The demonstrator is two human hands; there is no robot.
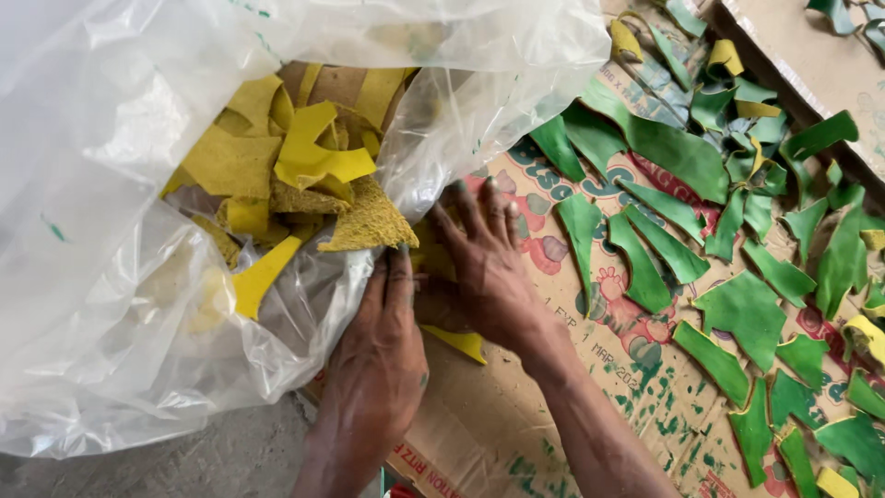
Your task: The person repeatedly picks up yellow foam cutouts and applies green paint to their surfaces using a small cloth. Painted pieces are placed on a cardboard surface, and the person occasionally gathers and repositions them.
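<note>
now our left hand lies flat, fingers open, on the clear plastic bag while our right hand, fingers spread, presses yellow scraps at its mouth; green scraps cover the cardboard.

My left hand lay flat on the lip of the clear plastic bag, and my right hand pressed beside it at the bag's mouth, fingers spread over yellow scraps. Green scraps lay scattered across the flattened cardboard to the right
</note>
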